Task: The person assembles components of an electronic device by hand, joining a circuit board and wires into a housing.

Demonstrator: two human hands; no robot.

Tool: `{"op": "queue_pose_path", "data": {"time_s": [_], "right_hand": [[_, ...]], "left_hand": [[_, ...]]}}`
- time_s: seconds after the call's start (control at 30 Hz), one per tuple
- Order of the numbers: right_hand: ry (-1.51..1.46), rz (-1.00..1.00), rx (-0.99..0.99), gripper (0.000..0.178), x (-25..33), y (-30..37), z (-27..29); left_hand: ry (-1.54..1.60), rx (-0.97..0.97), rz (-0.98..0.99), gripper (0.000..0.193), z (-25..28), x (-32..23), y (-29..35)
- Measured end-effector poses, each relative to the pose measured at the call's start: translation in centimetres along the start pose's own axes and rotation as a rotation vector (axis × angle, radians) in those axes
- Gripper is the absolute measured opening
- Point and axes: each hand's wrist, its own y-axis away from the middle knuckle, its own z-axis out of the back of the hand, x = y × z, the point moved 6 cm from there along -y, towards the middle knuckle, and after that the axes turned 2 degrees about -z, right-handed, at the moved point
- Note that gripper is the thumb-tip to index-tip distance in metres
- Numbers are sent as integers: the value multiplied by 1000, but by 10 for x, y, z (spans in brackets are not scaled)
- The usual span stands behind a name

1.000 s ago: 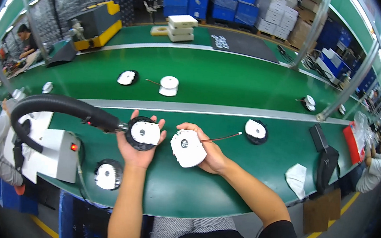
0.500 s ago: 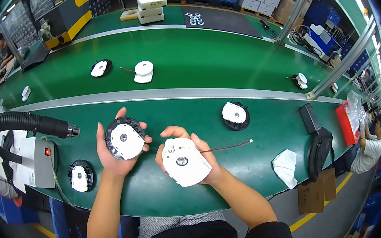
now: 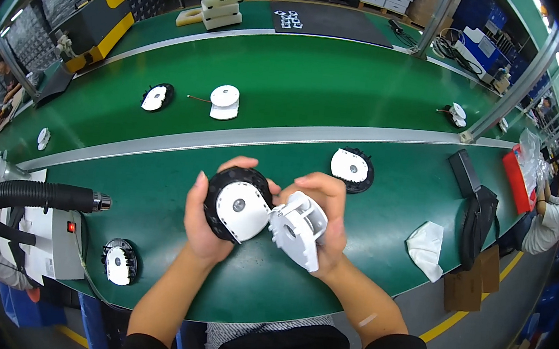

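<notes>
My left hand [image 3: 202, 226] grips a round black housing [image 3: 242, 210] with a white plate set in it, fingers wrapped round its rim. Held in my right hand [image 3: 334, 229] is a white plastic spool-like part [image 3: 295, 232], tilted on edge so that its two discs and the gap between them show. The two parts meet or nearly meet over the bench; whether they touch I cannot tell. The red wire of the white part is hidden now. Beyond my right hand lies another black housing with a white plate [image 3: 352, 168].
A similar housing [image 3: 120, 262] lies near the white box [image 3: 57, 245] with a black flexible hose [image 3: 39, 195]. A metal rail [image 3: 242, 141] separates the bench from a green belt carrying more parts [image 3: 224, 102]. At right are a white cloth [image 3: 425, 250], a black bag [image 3: 479, 223] and a person [image 3: 550, 220].
Both hands have come together, the left moving right with the housing. The white part has turned from lying face up to standing on edge, and its red wire no longer shows.
</notes>
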Motion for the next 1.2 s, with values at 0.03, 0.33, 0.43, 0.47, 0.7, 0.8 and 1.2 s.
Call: {"op": "queue_pose_path", "data": {"time_s": [0.03, 0.33, 0.43, 0.47, 0.7, 0.8, 1.2], "right_hand": [[99, 68, -40, 69, -5, 3, 6], [766, 453, 37, 58, 1, -3, -2], [823, 458, 34, 57, 1, -2, -1], [858, 450, 41, 57, 1, -2, -1], [1145, 424, 132, 46, 1, 4, -20], [1195, 450, 143, 45, 3, 6, -25], [1260, 432, 131, 44, 4, 7, -29]], "left_hand": [[68, -19, 32, 64, 3, 9, 3], [54, -83, 102, 64, 11, 18, 25], [38, -75, 104, 63, 10, 17, 25], [29, -79, 104, 62, 10, 18, 24], [-60, -63, 73, 60, 11, 18, 28], [-82, -50, 78, 60, 11, 18, 29], [-220, -110, 16, 59, 5, 19, 33]]}}
